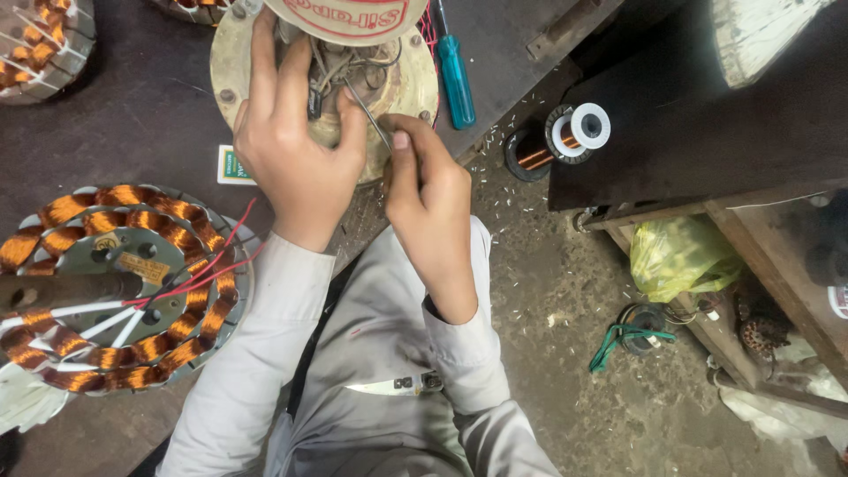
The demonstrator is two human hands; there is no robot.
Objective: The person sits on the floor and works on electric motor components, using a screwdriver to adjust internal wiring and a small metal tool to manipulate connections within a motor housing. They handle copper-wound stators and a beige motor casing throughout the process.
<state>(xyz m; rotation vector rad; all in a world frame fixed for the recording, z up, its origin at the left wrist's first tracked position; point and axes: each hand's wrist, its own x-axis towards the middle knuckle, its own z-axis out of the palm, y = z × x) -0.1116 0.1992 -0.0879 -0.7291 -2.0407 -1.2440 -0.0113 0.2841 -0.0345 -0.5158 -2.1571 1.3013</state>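
My left hand (296,146) rests on a round cream-coloured motor housing (415,75) at the table's edge, fingers spread over its tangle of wires (349,66). My right hand (428,190) pinches a thin metal tool or wire (367,115) that runs up into the wiring. A domed cream cap with red print (349,16) sits on top of the housing. A stator with copper windings (115,287) and red and white leads lies to the left on the dark table (132,115).
A blue-handled screwdriver (455,75) lies right of the housing. A spool of copper wire (565,134) sits at a dark cabinet's edge. Below are a yellow-green plastic bag (680,256), a green cord (623,340) and a littered concrete floor (548,291). Another wound stator (40,44) sits top left.
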